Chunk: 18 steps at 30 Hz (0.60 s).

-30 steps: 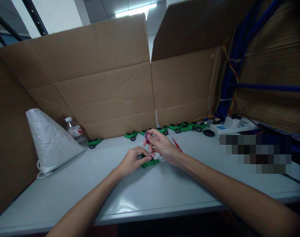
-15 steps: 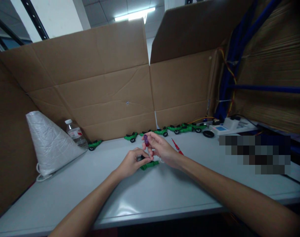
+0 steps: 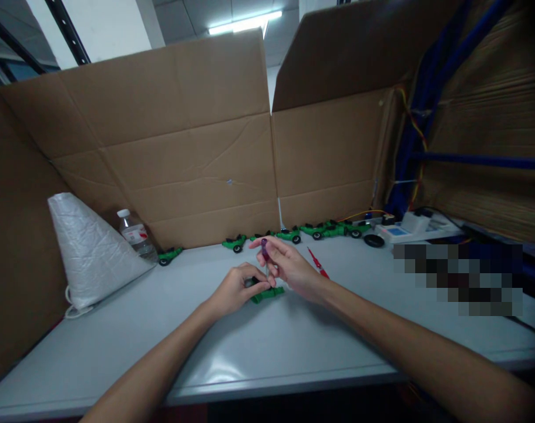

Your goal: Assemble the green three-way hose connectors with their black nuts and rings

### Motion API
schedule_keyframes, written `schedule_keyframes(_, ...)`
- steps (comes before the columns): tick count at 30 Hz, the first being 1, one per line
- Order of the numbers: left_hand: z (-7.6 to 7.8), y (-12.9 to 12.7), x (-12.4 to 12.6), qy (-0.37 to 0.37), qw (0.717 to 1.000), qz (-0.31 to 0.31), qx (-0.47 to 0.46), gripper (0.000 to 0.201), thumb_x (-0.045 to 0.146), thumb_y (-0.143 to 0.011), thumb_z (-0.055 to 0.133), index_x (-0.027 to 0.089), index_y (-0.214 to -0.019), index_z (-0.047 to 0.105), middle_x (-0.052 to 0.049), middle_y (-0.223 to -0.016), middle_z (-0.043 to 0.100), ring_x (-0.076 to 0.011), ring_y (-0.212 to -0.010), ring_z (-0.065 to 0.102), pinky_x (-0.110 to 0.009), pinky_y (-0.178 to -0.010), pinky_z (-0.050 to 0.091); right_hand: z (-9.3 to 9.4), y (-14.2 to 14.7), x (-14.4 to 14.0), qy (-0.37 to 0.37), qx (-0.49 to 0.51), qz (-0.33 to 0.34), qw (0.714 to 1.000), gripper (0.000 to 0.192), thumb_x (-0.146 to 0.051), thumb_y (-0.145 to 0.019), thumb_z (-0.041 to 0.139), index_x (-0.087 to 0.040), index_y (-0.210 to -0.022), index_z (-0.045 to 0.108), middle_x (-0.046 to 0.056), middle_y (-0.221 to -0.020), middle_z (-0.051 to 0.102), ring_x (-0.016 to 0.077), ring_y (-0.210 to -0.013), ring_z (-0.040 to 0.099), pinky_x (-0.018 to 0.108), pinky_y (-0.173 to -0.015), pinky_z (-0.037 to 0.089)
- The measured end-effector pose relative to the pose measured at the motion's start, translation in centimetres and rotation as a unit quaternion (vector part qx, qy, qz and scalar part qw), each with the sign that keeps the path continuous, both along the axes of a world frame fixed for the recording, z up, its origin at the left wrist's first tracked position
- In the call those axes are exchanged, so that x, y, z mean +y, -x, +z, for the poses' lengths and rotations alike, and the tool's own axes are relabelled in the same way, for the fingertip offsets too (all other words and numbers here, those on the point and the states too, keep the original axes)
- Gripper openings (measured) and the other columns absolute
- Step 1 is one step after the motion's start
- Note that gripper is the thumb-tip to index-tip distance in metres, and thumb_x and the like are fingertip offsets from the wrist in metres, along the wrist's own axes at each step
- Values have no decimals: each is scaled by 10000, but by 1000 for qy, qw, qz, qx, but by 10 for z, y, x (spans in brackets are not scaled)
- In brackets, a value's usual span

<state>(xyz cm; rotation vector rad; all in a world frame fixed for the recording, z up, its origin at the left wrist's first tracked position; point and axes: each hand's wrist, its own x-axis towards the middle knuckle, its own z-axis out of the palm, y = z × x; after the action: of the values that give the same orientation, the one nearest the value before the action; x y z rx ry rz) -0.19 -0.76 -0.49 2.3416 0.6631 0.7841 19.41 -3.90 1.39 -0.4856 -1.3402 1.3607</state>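
My left hand presses down on a small green toy car lying on the grey table, fingers closed on its black part. My right hand holds a small purple-handled screwdriver upright, its tip pointing down at the car just beside my left fingers. Both hands meet at the middle of the table.
A row of green toy cars lines the back edge under the cardboard walls. A red-handled tool lies right of my hands. A white woven bag and a water bottle stand at the left; devices and cables at the right.
The screwdriver in my right hand has shifted slightly toward upright over the car. My left hand stays on the car.
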Motion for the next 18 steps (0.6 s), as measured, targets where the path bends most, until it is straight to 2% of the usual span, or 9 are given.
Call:
schedule_keyframes(3, 1, 0, -1, 5, 1000, 2, -1, 251, 412, -972, 705, 182, -971, 807, -77, -1014, 797, -210, -993, 705, -325, -959, 512, -1, 1, -1, 6, -3, 12, 1000, 448, -643, -951, 645, -216, -1085, 671, 5, -905, 605, 66, -542, 456, 190, -462, 486)
schedule_keyframes(7, 0, -1, -1, 6, 1000, -3, 3, 283, 431, -981, 688, 175, -978, 810, -86, -1021, 801, -218, -1004, 708, -362, -1017, 506, -2, 1, 0, 3, -16, -3, 1000, 438, -584, -868, 777, -225, -1059, 612, 17, -995, 686, 55, -503, 492, 191, -427, 471)
schedule_keyframes(11, -3, 1, 1, 8, 1000, 1, 7, 292, 442, -978, 688, 180, -989, 815, -88, -1005, 803, -222, -990, 711, -365, -995, 523, -1, 0, 1, 12, -18, -22, 1000, 511, -548, -783, 866, -243, -989, 510, -31, -844, 689, 54, -432, 480, 177, -386, 415)
schedule_keyframes(13, -4, 1, 1, 2, 1000, 5, 6, 290, 446, -975, 692, 185, -990, 817, -86, -998, 803, -220, -981, 712, -360, -987, 524, 0, 0, 0, 15, -13, -18, 1000, 488, -583, -811, 831, -242, -984, 528, -47, -798, 638, 56, -450, 468, 178, -400, 431)
schedule_keyframes(18, -1, 0, -1, 4, 1000, 3, 8, 318, 470, -975, 683, 180, -968, 813, -91, -1011, 801, -217, -982, 714, -347, -971, 530, 1, 0, -3, 32, 7, 17, 999, 445, -661, -939, 648, -233, -1060, 655, -7, -875, 590, 75, -536, 454, 211, -461, 508)
